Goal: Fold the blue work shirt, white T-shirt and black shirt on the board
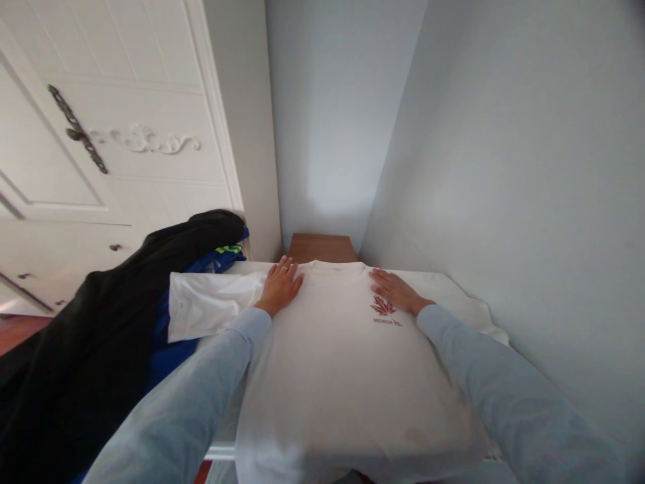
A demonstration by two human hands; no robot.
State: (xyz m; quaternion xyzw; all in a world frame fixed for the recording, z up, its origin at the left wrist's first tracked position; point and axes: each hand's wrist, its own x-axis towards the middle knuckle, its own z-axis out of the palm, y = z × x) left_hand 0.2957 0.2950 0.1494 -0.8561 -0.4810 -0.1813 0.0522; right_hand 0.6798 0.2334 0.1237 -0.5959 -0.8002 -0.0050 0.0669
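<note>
A white T-shirt (332, 376) lies spread out front side up, its collar at the far end and its hem hanging toward me. A red maple leaf print with lettering marks the right of its chest. My left hand (281, 286) rests flat on the left shoulder, a ring on one finger. On the opposite shoulder, just above the print, my right hand (398, 290) lies flat with fingers stretched. Neither hand grips the cloth. The left sleeve reaches out over dark clothes; the right sleeve spreads toward the wall.
Black clothing (95, 336) and blue clothing (168, 346) are heaped on the left. Behind them stands a white wardrobe (166, 87) with metal handles. A brown wooden piece (322, 247) sits in the far corner. A grey wall (529, 168) closes off the right side.
</note>
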